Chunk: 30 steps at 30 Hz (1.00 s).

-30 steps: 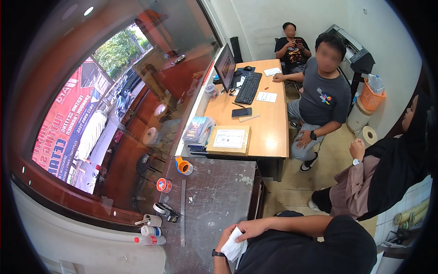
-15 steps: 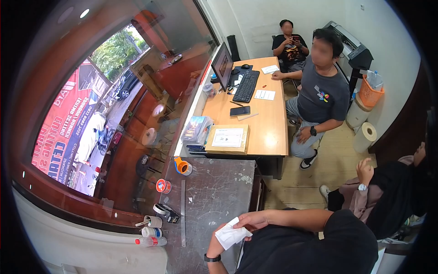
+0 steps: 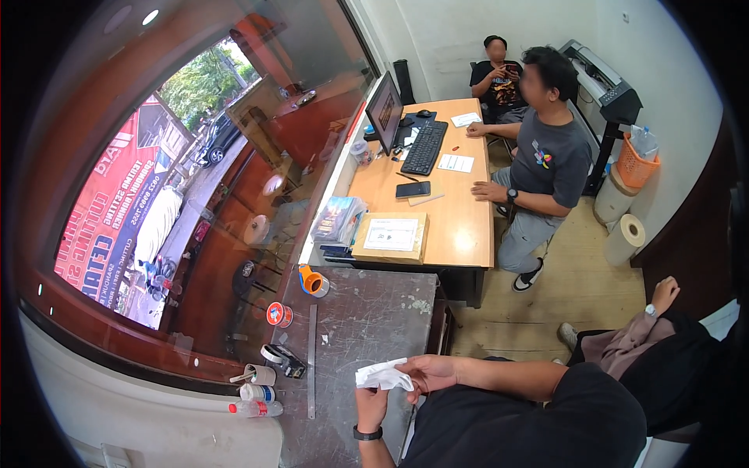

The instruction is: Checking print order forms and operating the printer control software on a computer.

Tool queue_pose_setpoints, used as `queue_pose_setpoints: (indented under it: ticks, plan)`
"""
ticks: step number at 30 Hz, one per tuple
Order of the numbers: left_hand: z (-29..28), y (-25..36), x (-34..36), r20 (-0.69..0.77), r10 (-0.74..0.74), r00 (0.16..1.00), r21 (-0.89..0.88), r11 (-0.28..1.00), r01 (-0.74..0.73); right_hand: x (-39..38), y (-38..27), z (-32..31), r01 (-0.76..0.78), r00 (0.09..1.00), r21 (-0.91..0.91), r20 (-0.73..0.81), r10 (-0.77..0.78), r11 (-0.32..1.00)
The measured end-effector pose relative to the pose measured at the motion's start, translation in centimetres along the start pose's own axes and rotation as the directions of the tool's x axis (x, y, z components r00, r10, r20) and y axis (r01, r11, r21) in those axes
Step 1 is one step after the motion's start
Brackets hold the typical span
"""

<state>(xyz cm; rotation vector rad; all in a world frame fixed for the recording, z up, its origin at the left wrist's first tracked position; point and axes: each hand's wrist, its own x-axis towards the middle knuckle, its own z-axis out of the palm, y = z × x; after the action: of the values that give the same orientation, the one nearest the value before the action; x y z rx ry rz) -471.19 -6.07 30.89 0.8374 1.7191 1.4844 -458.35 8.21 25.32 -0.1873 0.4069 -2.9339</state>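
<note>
A thin, folded white sheet (image 3: 382, 374), paper or tissue, is held up between my two hands above the near edge of the dark, scratched table. My left hand (image 3: 371, 407), with a black band at the wrist, grips its lower left part, and the fingers are partly hidden behind it. Thumb and fingers of my right hand (image 3: 434, 374) pinch the sheet's right end. Left of my hands, a metal ruler (image 3: 312, 363) lies lengthwise on the dark table (image 3: 359, 327). Beside the ruler sits a black tape dispenser (image 3: 285, 360).
An orange tape roll (image 3: 314, 283), a red tub (image 3: 278, 314) and a plastic bottle (image 3: 256, 409) line the window side. Beyond stands a wooden desk (image 3: 460, 226) with a keyboard (image 3: 425, 148) and monitor. One person sits beside it, another behind; a third is at right.
My hands have raised and turned the white sheet, which now looks narrower. The seated person's hand has moved from the lap onto the desk. The person at right has shifted their arm.
</note>
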Motion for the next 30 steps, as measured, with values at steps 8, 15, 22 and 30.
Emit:
queue_pose_setpoints:
  ticks: [8, 15, 22, 30]
  plan:
    - [-0.7, -4.8, 0.6, -0.025, 0.015, 1.0, 0.018, 1.0, -0.015, -0.8, -0.3, 2.2, 0.033, 0.995, -0.083, -0.088, -0.041, 0.996]
    - [4.9, -2.9, 3.8, 0.041, -0.064, 0.997, -0.096, 0.993, 0.067, -3.1, -0.6, 2.1, 0.288, 0.935, -0.196, -0.153, -0.319, 0.937]
    - [11.8, -3.4, 9.6, 0.623, -0.188, 0.76, -0.311, 0.831, 0.461, -10.3, -0.6, 1.9, 0.57, 0.762, -0.233, -0.211, -0.613, 0.788]
    - [19.5, 0.3, 10.9, 0.729, -0.32, 0.605, -0.168, 0.774, 0.611, -14.3, -4.7, 0.0, 0.459, 0.665, -0.579, -0.279, -0.693, 0.674]
